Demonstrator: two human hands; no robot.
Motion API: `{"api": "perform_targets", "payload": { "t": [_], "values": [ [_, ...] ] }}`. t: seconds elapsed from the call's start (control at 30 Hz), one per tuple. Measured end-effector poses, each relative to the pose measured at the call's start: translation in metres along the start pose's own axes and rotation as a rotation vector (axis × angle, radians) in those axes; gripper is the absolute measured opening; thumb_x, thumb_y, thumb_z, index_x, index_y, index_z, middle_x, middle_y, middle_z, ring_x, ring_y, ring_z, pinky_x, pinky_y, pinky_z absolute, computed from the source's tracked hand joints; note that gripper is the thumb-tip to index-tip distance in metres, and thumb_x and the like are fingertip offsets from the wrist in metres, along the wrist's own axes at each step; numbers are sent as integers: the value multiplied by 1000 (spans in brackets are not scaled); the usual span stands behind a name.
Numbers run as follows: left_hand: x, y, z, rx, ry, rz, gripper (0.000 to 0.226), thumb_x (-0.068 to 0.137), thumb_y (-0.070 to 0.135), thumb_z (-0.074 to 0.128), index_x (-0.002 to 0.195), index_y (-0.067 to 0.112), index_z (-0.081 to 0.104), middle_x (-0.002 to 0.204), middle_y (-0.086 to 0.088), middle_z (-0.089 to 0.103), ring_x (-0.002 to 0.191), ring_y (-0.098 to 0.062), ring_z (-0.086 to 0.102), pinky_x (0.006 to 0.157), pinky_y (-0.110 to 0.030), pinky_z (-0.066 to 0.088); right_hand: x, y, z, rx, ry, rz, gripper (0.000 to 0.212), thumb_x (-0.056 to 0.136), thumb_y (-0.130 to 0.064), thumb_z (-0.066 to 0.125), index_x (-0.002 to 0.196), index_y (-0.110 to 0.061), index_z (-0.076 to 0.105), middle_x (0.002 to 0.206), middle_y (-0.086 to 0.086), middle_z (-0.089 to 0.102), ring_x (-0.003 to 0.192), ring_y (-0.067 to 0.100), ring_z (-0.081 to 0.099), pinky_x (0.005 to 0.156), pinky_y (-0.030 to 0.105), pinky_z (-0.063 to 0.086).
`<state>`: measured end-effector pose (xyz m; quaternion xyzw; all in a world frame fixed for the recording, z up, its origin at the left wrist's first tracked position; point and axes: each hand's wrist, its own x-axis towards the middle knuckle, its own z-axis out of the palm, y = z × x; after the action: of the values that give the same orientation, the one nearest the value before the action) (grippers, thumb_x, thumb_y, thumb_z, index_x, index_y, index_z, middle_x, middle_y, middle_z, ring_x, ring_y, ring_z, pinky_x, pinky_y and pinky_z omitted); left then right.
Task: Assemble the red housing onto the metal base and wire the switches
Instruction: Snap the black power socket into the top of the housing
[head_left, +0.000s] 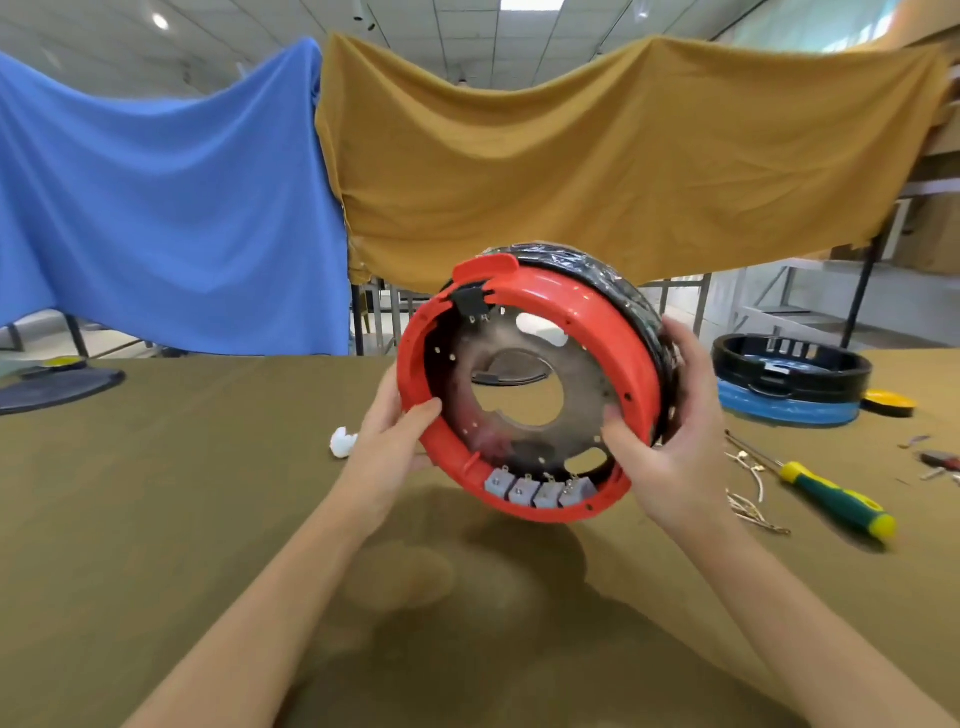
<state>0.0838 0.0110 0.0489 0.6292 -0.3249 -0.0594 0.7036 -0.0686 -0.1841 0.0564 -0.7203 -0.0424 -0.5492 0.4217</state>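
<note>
The left hand (395, 436) gripped the left edge of the red housing (631, 358), thumb hooked over its rim, while the right hand (670, 431) clasped the right edge, thumb inside and fingers wrapped round the back; between them the assembly was held tilted up off the table (156, 519), at the centre of the frame. The metal base (587, 374), a disc with a large middle hole, already sat inside the red ring, with a black film-wrapped part (597, 262) behind it, so the seating step looked done or nearly so, and this seemed a check of the fit. Four grey switches (535, 491) stood in a row at the ring's lower edge, and one black switch block (472, 301) at the upper left; no wires showed on any of them. The next move, by my judgement, called for laying the assembly down flat and bringing wires to those terminals. At the right of the frame lay one green-and-yellow screwdriver (836, 501), a loose tangle of pale wires (753, 509) too knotted to count, and one black ring stacked on a blue ring (789, 410). One white scrap (343, 442) lay left of centre
</note>
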Motion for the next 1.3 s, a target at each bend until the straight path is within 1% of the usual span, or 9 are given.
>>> {"api": "perform_targets", "payload": {
  "t": [0.17,0.37,0.5,0.57,0.67,0.83,1.0,1.17,1.3],
  "values": [
    [1,-1,-2,26,62,91,45,102,6,51,140,30,52,115,8,72,94,-10,70,73,-30,60,0,4,0,77,88,154,71,72,-26,67,138,-31,42,117,6,62,97,27,65,85,39,53],
    [8,4,-4,-144,59,-223,39,97,43,54,129,23,63,122,-6,71,116,-22,66,106,-42,47,-3,8,8,443,-60,1133,18,78,-28,65,88,-14,65,78,7,71,57,21,66,57,26,52],
    [6,-5,-9,-94,78,-500,29,87,46,62,78,18,64,72,-3,73,64,-16,72,69,-33,54,-9,16,2,402,-146,1343,36,81,-41,71,105,-16,62,83,12,77,70,26,75,58,38,59],
    [8,-7,-13,-79,96,-525,27,86,45,62,78,20,58,63,-1,68,53,-14,68,62,-30,51,-7,18,-2,363,-167,1378,55,77,-50,73,114,-13,58,95,15,75,82,30,74,57,39,59],
    [8,-6,-20,-80,116,-534,30,85,42,63,98,16,58,93,-10,69,72,-22,67,71,-32,55,-3,23,-9,290,-171,1383,79,71,-60,72,122,-5,47,112,19,66,97,31,67,65,38,59],
    [3,-6,-22,-48,48,-591,32,85,41,62,105,15,61,121,-31,63,105,-36,65,99,-42,52,-5,25,-8,129,-283,1214,44,89,-55,56,109,-17,65,108,12,71,97,24,66,73,37,54],
    [11,-18,-22,37,137,-576,26,87,36,59,103,16,55,64,-1,58,54,-14,55,54,-26,39,-11,31,-7,-223,-272,945,47,87,-56,49,71,-13,62,73,9,71,75,25,67,77,35,47],
    [2,-19,-12,81,111,-605,20,92,35,61,93,19,73,93,-6,78,81,-20,70,86,-34,52,-21,42,-6,-223,-243,879,42,85,-58,50,64,-22,53,60,0,58,60,19,57,67,33,45],
    [-17,-15,-5,-28,91,-545,22,96,32,55,102,22,73,96,-6,78,78,-16,74,77,-32,51,-22,42,-13,-338,-228,826,67,91,-65,41,60,-8,58,62,6,64,63,21,64,62,28,42]
  ]
}}
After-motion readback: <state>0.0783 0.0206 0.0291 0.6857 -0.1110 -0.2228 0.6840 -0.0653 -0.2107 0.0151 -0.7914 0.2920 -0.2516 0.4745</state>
